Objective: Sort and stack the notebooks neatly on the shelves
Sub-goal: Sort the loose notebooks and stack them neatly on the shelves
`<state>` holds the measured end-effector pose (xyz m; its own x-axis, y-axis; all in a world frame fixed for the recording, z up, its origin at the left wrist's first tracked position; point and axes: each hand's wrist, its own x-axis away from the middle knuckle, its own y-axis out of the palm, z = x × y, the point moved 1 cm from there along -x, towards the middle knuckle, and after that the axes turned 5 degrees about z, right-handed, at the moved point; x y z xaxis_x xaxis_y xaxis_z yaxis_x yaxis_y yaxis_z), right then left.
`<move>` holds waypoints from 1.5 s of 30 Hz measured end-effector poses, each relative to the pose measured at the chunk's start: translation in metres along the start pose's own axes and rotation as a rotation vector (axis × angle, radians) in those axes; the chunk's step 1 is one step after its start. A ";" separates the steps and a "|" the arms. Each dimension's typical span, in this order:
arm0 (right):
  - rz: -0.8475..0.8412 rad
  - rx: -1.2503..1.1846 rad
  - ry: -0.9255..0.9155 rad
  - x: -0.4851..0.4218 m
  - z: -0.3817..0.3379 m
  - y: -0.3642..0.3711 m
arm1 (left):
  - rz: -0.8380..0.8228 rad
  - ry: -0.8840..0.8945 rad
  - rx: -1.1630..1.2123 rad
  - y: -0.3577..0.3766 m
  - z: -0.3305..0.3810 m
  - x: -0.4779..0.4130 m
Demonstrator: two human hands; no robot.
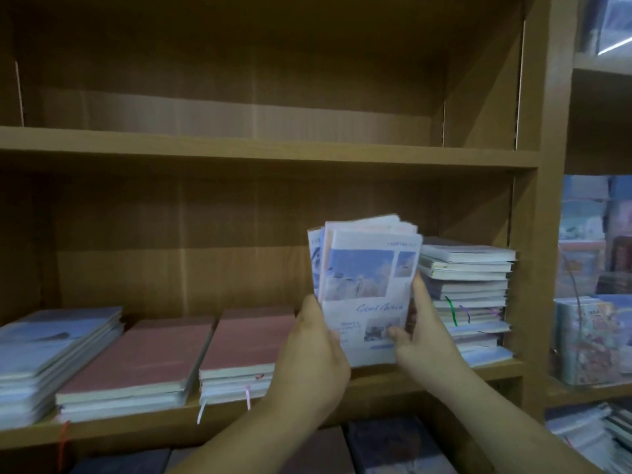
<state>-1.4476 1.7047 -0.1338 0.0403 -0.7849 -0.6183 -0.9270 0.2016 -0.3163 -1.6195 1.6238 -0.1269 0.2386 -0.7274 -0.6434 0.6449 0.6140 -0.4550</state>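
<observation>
Fanned, glossy notebooks stand upright between left hand and right hand, fingers curled round the 9 and 3 o'clock edges. Wooden shelf behind, ragged stack at 3 o'clock.

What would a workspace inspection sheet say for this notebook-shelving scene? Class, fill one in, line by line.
Surface: brown wooden shelf board, carrying four flat stacks.
Job's things: fanned bundle of blue-and-white photo-cover notebooks, held upright; blue-cover stack; two pink-cover stacks; tall uneven mixed stack.
Clutter: ribbon bookmarks dangling over the shelf edge.
Grippers: left hand and right hand both grip the bundle.
Cables: nothing seen.
Surroundings: dark notebooks below; wrapped floral notebooks in the neighbouring unit on the right.
</observation>
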 end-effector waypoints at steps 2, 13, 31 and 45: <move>-0.010 0.030 -0.003 -0.001 0.008 -0.006 | -0.043 -0.007 -0.042 0.012 0.001 -0.003; -0.066 0.192 0.068 0.016 0.039 0.002 | -0.037 0.071 -0.423 0.030 -0.020 0.007; -0.005 0.305 0.082 0.031 0.055 0.011 | -0.143 0.103 -0.669 0.044 -0.029 0.011; -0.043 0.187 0.184 0.025 0.030 -0.017 | -0.159 -0.038 -0.334 0.014 0.001 0.010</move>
<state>-1.4200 1.6997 -0.1657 -0.0058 -0.8849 -0.4658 -0.8404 0.2568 -0.4773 -1.6077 1.6245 -0.1390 0.1853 -0.8287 -0.5282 0.4050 0.5541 -0.7273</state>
